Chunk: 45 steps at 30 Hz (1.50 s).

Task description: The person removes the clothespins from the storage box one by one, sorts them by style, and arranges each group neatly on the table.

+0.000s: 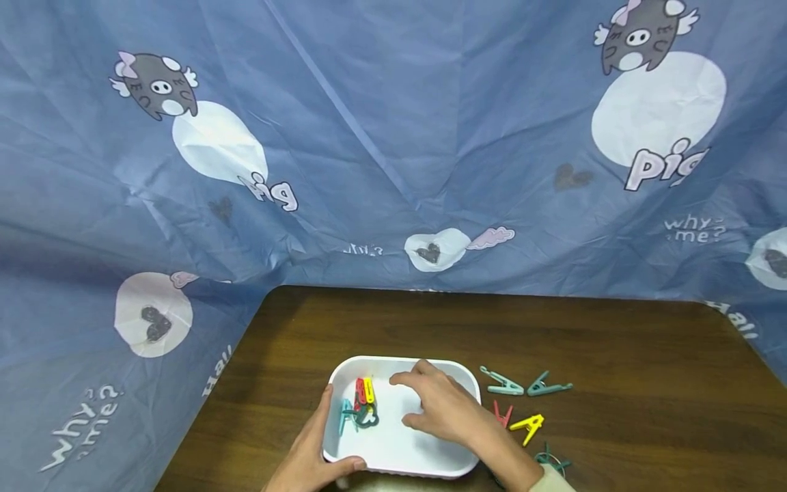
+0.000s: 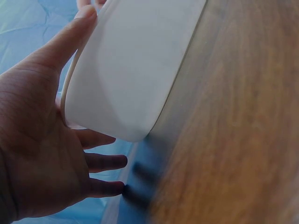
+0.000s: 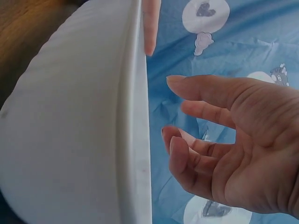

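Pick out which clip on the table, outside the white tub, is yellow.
The yellow clip right of the white tub, beside the red clip; the other clips lying out there are greenish.

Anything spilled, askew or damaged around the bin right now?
Nothing stands out. The white bin sits upright, holding some clips; the loose clips on the table to its right lie scattered, none visibly broken.

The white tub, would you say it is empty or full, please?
Neither: the tub holds several clips near its left end, leaving much bare.
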{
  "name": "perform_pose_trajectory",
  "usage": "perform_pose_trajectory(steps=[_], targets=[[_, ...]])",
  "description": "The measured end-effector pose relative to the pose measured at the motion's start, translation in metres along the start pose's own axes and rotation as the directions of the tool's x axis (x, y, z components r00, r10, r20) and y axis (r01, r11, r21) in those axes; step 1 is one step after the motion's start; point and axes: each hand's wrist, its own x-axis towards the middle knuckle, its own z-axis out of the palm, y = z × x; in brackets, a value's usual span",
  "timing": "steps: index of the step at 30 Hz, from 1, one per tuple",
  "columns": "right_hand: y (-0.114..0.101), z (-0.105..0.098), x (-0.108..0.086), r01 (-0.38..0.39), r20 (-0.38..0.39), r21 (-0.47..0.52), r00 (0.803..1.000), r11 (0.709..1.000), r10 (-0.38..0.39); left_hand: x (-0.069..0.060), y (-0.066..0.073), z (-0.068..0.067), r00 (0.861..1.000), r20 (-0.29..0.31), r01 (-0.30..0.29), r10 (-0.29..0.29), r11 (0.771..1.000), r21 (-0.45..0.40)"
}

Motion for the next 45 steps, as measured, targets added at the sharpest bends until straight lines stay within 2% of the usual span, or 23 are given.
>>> perform_pose_trajectory(steps=[7,14,19,27,35,38,45], targets=[[-0.008,0.005,0.007,0.026,-0.003,-0.043,1.000,0.999,-0.026,0.001,0.001,0.000,1.000,0.013,0.012,-0.012,1.000,-0.016],[-0.007,0.008,0.007,0.007,0.012,-0.051,1.000,0.999,-0.007,0.000,0.001,-0.001,0.999,0.025,0.025,-0.025,0.999,-0.022],[-0.008,0.007,0.007,0.020,0.000,-0.066,1.000,0.998,-0.020,0.000,0.001,-0.002,0.999,0.021,0.037,-0.037,0.999,-0.026],[-0.016,0.012,0.016,0.014,0.043,-0.062,0.999,0.998,-0.011,0.000,-0.001,0.000,1.000,0.006,-0.005,0.005,1.000,-0.004],[-0.015,0.016,0.017,-0.007,0.061,-0.063,0.998,0.998,0.011,-0.001,-0.001,0.000,1.000,0.003,-0.007,0.007,1.000,0.003],[-0.016,0.018,0.018,0.010,0.062,-0.058,0.998,0.998,-0.007,-0.001,-0.001,-0.001,1.000,-0.015,-0.014,0.014,1.000,0.005],[-0.023,0.026,0.024,0.055,0.074,-0.056,0.996,0.997,-0.051,-0.002,-0.002,0.001,1.000,-0.006,-0.015,0.015,1.000,-0.009]])
